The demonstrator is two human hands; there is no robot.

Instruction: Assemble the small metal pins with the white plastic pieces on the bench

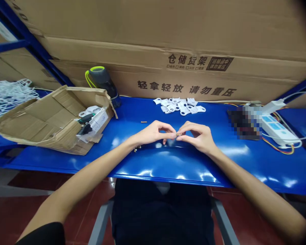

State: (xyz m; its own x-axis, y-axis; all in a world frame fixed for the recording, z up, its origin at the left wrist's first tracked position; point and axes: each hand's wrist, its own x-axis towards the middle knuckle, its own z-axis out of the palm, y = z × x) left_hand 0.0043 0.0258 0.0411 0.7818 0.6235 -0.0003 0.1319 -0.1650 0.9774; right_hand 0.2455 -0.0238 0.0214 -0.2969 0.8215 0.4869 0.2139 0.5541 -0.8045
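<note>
A black fabric sleeve (pixel 44 234) lies below-left of the grip: left hand (pixel 154 132) and right hand (pixel 200 136), equally near, pinch a tiny brass-coloured piece (pixel 177 134) between their fingertips, its long axis too small to tell.

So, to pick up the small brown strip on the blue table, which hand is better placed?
Probably the left hand: it is nearer the brown strip than the right hand, though both pinch a tiny part.

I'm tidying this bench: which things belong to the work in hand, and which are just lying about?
Probably the job: small piece between left hand and right hand; perhaps white holed pieces, tiny parts.

Probably just lying about: lime-strapped bottle; power strip.
</note>
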